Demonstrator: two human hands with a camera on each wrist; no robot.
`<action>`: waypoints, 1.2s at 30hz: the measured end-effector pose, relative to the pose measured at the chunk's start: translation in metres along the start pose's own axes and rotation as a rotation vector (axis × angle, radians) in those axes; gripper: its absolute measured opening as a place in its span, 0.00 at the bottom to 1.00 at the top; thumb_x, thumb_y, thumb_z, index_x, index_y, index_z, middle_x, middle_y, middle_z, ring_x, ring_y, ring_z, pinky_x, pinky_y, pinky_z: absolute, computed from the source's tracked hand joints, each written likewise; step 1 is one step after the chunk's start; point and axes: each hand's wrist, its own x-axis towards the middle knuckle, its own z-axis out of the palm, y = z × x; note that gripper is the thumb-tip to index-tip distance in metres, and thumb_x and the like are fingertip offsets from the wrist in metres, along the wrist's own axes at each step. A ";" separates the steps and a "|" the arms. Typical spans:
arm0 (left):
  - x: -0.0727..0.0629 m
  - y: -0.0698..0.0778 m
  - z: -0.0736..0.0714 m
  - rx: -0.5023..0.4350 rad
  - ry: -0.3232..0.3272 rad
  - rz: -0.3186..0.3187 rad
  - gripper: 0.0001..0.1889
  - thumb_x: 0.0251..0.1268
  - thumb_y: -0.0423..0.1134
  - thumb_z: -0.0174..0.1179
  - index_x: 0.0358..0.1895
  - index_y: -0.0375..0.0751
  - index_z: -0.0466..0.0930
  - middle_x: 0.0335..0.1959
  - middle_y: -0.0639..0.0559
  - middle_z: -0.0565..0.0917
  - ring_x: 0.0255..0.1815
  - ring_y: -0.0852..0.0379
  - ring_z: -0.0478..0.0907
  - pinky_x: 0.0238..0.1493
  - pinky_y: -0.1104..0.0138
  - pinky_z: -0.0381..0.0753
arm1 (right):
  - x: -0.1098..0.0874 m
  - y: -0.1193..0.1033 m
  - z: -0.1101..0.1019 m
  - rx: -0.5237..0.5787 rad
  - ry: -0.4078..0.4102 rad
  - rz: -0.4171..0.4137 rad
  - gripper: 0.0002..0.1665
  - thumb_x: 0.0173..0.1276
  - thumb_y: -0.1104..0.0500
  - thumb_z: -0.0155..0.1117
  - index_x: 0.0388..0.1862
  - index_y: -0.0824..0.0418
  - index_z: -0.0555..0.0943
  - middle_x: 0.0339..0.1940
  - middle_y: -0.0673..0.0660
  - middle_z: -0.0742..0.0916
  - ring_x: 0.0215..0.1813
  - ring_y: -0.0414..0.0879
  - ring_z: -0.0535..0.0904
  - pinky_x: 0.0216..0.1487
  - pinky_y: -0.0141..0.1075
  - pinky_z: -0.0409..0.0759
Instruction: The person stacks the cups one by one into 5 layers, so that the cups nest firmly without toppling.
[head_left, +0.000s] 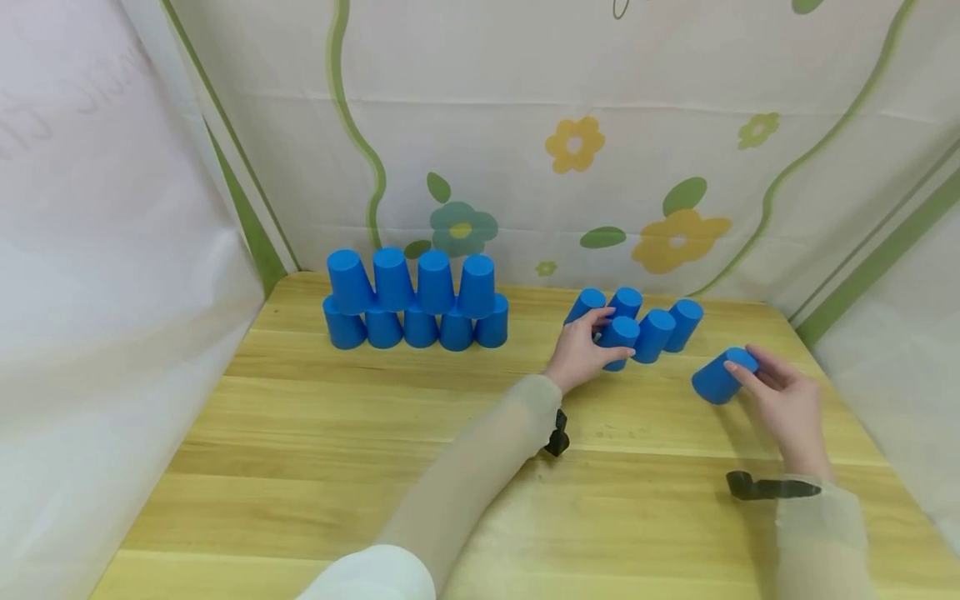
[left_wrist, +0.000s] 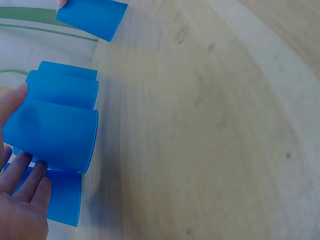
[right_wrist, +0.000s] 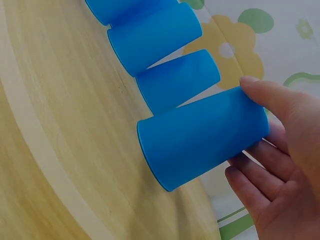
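Note:
My right hand (head_left: 791,412) grips a blue plastic cup (head_left: 716,382), upside down and tilted, by its narrow base end. In the right wrist view the thumb lies on one side of this cup (right_wrist: 200,137) and the fingers on the other. My left hand (head_left: 581,350) holds another inverted blue cup (head_left: 618,335), thumb on its near right side and fingers around the far left. Several more inverted cups stand close around it, among them one cup (head_left: 654,335) touching or nearly touching on the right. Whether the left-hand cup rests on the table cannot be told.
On the left of the wooden table (head_left: 300,467), several inverted blue cups form a bottom row (head_left: 420,329), with a second row (head_left: 435,283) stacked on top. Behind hangs a white cloth (head_left: 510,167) with printed flowers; another white cloth (head_left: 112,250) borders the left side.

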 end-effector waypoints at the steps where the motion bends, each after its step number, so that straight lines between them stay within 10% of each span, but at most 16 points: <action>1: 0.000 0.000 0.001 0.011 0.008 0.000 0.38 0.60 0.48 0.75 0.73 0.49 0.71 0.64 0.57 0.79 0.63 0.59 0.76 0.60 0.67 0.77 | 0.000 0.000 0.000 -0.002 -0.002 0.001 0.39 0.69 0.44 0.71 0.75 0.57 0.73 0.67 0.53 0.81 0.51 0.25 0.76 0.43 0.15 0.74; 36: -0.019 -0.004 -0.013 -0.094 -0.027 0.055 0.28 0.60 0.48 0.75 0.64 0.47 0.81 0.60 0.58 0.82 0.59 0.61 0.80 0.56 0.69 0.80 | 0.005 0.010 -0.002 0.040 -0.008 0.062 0.41 0.66 0.43 0.73 0.75 0.55 0.74 0.60 0.44 0.83 0.51 0.26 0.76 0.43 0.15 0.75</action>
